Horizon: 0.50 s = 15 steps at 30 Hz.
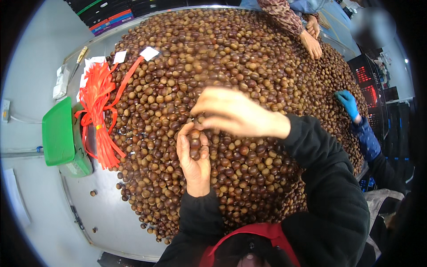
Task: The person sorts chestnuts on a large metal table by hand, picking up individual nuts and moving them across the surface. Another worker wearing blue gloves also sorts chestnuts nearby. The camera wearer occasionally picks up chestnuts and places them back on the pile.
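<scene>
A broad heap of brown chestnuts (247,160) spreads over a metal table in front of me. Several held chestnuts (194,143) rest in my left hand (195,167), its palm up and fingers curled around them. My right hand (233,111), blurred by motion, hovers just above and to the right of the left fingertips. Its fingers are bent towards the left hand; whether a nut is pinched between them is hidden by the blur.
Red ribbons (98,113) with white tags lie bundled on the heap's left edge, beside a green plastic bin (60,137). A co-worker's bare hands (312,41) touch the nuts at upper right; another's blue-gloved hand (347,101) is at right. Black crates (367,80) stand beyond.
</scene>
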Motion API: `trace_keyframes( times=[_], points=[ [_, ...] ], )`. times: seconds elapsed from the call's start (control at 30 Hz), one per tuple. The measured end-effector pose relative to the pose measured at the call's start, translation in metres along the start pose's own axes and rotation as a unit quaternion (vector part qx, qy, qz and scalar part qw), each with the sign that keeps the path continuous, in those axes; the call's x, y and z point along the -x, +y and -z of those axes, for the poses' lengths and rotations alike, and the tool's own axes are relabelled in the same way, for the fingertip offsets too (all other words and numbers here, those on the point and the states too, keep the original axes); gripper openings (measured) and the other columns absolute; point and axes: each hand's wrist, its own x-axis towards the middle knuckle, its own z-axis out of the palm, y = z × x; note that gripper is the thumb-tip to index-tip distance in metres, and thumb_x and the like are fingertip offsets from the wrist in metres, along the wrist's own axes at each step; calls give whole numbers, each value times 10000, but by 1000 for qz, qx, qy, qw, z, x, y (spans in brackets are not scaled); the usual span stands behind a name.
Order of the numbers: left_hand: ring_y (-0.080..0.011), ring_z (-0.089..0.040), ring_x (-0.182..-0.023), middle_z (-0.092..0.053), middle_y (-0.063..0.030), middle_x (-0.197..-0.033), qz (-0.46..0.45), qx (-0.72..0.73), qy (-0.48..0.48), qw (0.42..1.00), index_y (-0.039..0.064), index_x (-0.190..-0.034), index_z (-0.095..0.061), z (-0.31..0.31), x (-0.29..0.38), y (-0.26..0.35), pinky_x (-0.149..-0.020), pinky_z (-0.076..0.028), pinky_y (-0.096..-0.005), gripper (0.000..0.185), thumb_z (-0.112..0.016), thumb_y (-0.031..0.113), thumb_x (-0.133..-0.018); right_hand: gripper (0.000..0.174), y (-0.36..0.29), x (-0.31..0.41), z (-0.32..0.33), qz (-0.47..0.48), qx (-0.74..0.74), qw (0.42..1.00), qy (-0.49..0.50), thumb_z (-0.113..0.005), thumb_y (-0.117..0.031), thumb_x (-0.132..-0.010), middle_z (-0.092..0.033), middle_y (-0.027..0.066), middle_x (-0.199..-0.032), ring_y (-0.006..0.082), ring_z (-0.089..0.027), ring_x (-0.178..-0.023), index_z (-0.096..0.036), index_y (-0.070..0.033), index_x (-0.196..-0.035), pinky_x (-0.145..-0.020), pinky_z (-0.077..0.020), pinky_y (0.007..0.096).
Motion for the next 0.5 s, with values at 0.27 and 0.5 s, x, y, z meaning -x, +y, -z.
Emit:
trace_keyframes(
  times=[0.27,0.5],
  points=[
    [-150,-633,-988,-630,-111,-1242,0,49,-47,998,43,-1274,-598,3,1,-1,-667,-557,-176,270,-660,178,-1048,294,156,75,111,-258,278,899,217,-614,-259,-1048,-702,145,-1166,319,-657,-1147,-691,-62,-1251,-992,-513,421],
    [-116,-606,-886,-636,-93,-1201,22,57,-73,995,76,-1236,-608,2,0,-3,-598,-475,-207,211,-665,139,-1042,442,192,91,108,-338,213,908,128,-607,-412,-1052,-634,114,-1359,289,-594,-1300,-662,-94,-1354,-1098,-451,392]
  ],
)
